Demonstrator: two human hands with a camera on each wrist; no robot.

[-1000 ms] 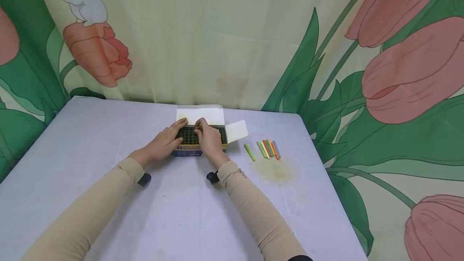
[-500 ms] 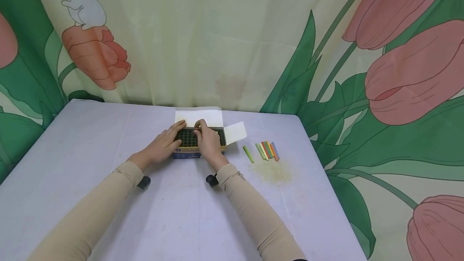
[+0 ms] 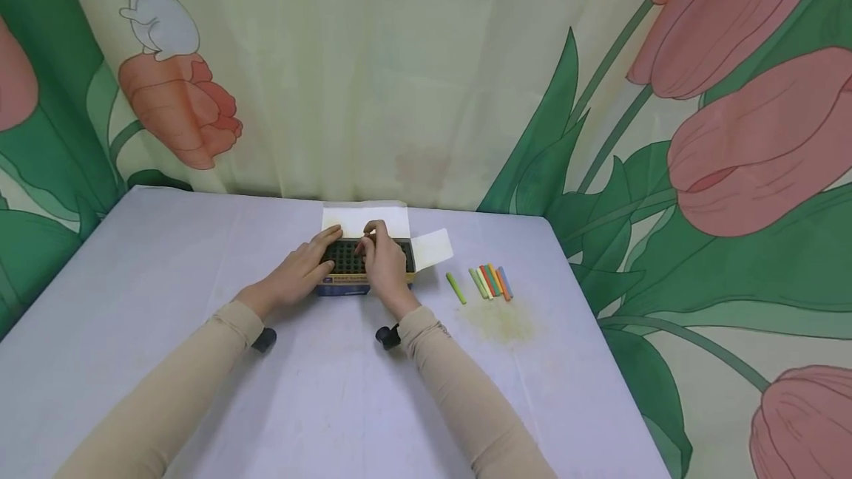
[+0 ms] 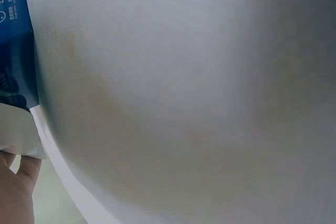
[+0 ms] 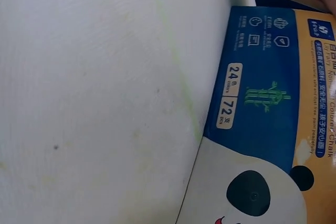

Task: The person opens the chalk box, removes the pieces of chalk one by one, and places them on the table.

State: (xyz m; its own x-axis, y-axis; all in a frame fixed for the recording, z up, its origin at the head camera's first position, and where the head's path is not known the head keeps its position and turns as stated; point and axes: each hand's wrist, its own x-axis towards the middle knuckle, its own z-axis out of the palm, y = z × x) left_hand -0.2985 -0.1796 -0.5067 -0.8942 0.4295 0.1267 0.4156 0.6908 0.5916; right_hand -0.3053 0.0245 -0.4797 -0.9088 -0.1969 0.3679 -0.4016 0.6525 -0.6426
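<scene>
A chalk box (image 3: 342, 290) stands at the back of the table, its white lid flap (image 3: 376, 218) raised; inside is a dark tray (image 3: 345, 255) with rows of round holes. My left hand (image 3: 293, 272) rests over the box's left end, fingers fairly straight toward the back corner and thumb near the front edge. Above the tray, my right hand (image 3: 388, 265) pinches a small reddish-brown chalk stick (image 3: 359, 248), mostly hidden by the fingers. The right wrist view shows the printed blue-and-orange box side (image 5: 262, 72).
To the right of the box lies a lone green chalk stick (image 3: 455, 288). Beside it is a row of several coloured chalk sticks (image 3: 492, 282). A white side flap (image 3: 433, 248) sticks out at the box's right end. A patterned curtain (image 3: 426, 80) hangs behind the table (image 3: 299, 390).
The right hand's fingers have shifted slightly over the tray, and more of the reddish-brown chalk shows. The left hand stays on the box. The head view has tilted a little.
</scene>
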